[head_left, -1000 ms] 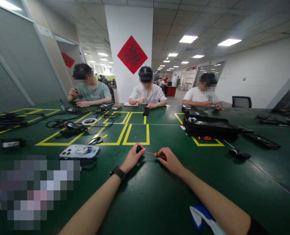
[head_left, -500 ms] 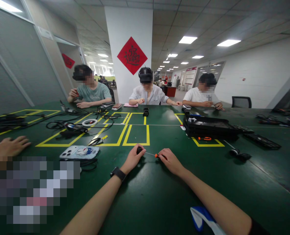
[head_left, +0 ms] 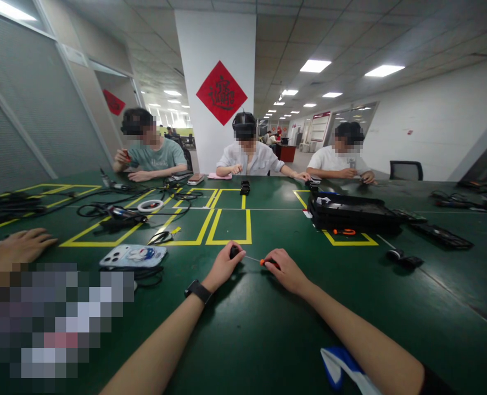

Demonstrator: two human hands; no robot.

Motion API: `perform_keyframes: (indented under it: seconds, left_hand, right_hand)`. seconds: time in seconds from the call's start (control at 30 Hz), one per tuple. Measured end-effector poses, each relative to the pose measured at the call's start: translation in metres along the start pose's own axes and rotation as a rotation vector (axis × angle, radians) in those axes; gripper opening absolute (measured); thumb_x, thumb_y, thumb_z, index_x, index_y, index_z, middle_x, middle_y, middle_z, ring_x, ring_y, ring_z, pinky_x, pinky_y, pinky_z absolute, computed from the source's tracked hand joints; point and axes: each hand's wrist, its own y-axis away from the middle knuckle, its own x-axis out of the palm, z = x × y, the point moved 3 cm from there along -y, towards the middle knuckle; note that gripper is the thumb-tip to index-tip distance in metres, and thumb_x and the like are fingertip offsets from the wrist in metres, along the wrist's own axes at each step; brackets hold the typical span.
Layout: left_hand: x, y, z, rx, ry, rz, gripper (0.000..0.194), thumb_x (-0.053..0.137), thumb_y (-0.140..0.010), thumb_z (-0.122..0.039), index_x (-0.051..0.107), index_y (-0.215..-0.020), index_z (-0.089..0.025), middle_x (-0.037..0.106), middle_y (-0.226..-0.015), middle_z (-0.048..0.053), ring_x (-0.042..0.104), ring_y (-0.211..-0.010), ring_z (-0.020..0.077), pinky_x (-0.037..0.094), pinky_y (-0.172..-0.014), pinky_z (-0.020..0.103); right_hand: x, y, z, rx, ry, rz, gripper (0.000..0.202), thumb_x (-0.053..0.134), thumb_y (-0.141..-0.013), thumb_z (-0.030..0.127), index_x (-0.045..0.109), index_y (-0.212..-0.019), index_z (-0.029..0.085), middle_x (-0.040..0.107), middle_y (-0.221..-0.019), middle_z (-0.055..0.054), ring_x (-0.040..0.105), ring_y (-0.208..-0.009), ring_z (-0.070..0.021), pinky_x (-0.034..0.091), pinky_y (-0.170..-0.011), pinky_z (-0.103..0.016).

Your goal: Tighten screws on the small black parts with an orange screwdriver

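Grips a small black object (head_left: pixel 234 252) in the left hand (head_left: pixel 223 262) and a screwdriver (head_left: pixel 263 263) in the right hand (head_left: pixel 285 267), over a green table (head_left: pixel 235 340) with yellow tape (head_left: pixel 248 227), facing a white pillar (head_left: pixel 214 35).

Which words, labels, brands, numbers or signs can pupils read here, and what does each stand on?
Nothing reads with certainty.
Red diamond sign on the white pillar: dark, stylised Chinese-style characters, not clearly legible.
Smaller red sign at left: too blurred.
Green T-shirt: lettering too small and blurred.
Distant board: any writing too small.
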Motion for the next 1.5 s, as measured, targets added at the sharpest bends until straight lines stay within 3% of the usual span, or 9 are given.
perform_keyframes:
  seconds: [0.63,0.87,1.5]
  left_hand:
    - [-0.0005,0.0006,-0.0021,0.004,-0.007,-0.012,0.019,0.049,-0.078,-0.037,0.053,-0.081,-0.018,0.058,-0.074,0.0,0.051,-0.067,0.0124,0.039,-0.064,0.024]
    - [-0.0006,-0.0005,0.0011,0.031,0.003,-0.01,0.02,0.05,-0.078,-0.037,0.052,-0.082,-0.018,0.057,-0.074,-0.001,0.051,-0.068,0.0125,0.039,-0.065,0.024]
    - [-0.0004,-0.0002,-0.0027,-0.018,0.027,-0.004,0.019,0.049,-0.077,-0.037,0.052,-0.081,-0.018,0.055,-0.069,-0.001,0.051,-0.065,0.0129,0.04,-0.064,0.025]
  right_hand:
    - [-0.0006,-0.0002,0.0011,-0.052,0.0,0.026,0.028,0.034,-0.092,0.026,0.06,-0.088,0.018,0.056,-0.091,-0.005,0.047,-0.091,-0.0167,0.037,-0.084,-0.033]
    - [-0.0007,-0.0001,0.0026,-0.066,-0.006,0.008,0.016,0.044,-0.088,0.025,0.059,-0.087,0.018,0.057,-0.09,-0.005,0.047,-0.091,-0.0174,0.037,-0.084,-0.033]
    - [-0.0023,0.0019,0.0055,-0.03,0.002,0.012,0.015,0.049,-0.086,0.029,0.057,-0.093,0.019,0.055,-0.094,-0.006,0.046,-0.093,-0.0189,0.037,-0.084,-0.034]
